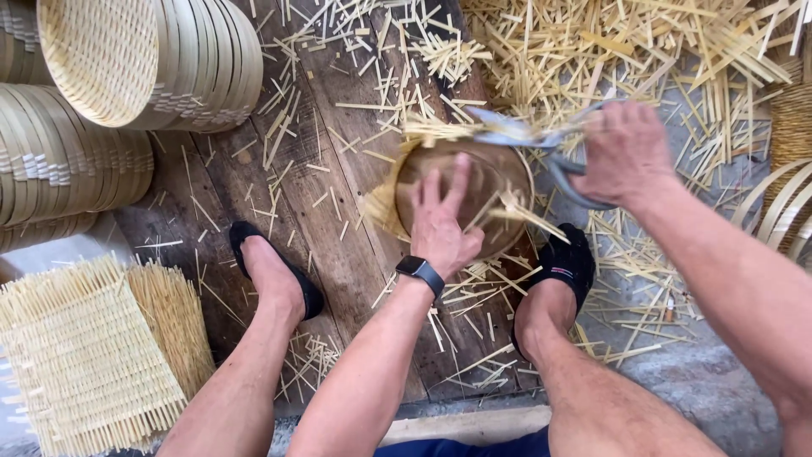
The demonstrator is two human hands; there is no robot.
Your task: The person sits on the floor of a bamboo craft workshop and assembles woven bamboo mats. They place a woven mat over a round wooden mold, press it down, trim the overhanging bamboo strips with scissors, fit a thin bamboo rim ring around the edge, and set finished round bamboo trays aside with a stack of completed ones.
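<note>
left hand point(441, 224) fingers splayed flat on round basket point(499, 182); right hand point(624, 152) fingers clenched round shears point(529, 135)

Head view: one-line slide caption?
Left hand presses a round woven tray while right hand works shears at its rim.

Shears point(524, 135) smear with motion, blades unclear. The left hand point(440, 224) covers part of the round woven piece point(491, 182). Stacked round trays point(101, 93) run off the top-left edge; the square mat point(80, 360) is cut off at bottom left.
</note>
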